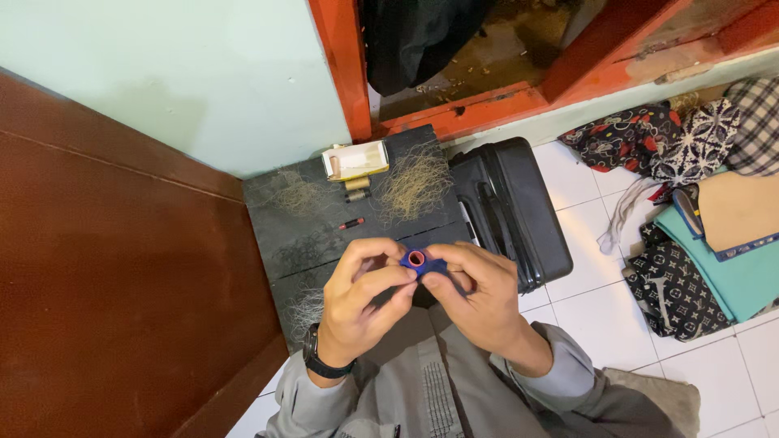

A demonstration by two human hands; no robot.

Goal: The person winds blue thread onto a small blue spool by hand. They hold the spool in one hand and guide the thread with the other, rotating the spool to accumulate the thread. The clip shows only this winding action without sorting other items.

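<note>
Grey sleeves (422,389) frame both hands, which pinch a small blue spool (417,260) between them: left hand (361,296) fingertips close on it from eight o'clock, right hand (475,292) from four. Fibre tufts (414,185) lie on the black board (276,243) at twelve.

Small blue spool (416,259), smooth plastic with reddish core, pinched between left hand (361,296) and right hand (479,296). Black board (284,235) at 12 o'clock: matt, rough painted wood. Fibre tufts (415,182) on it: dry, wiry. Suitcase (519,207) at 2 o'clock: black, ribbed, semi-gloss plastic. Floor tiles (568,284): white, glossy. Sleeves: grey matt cloth.
</note>
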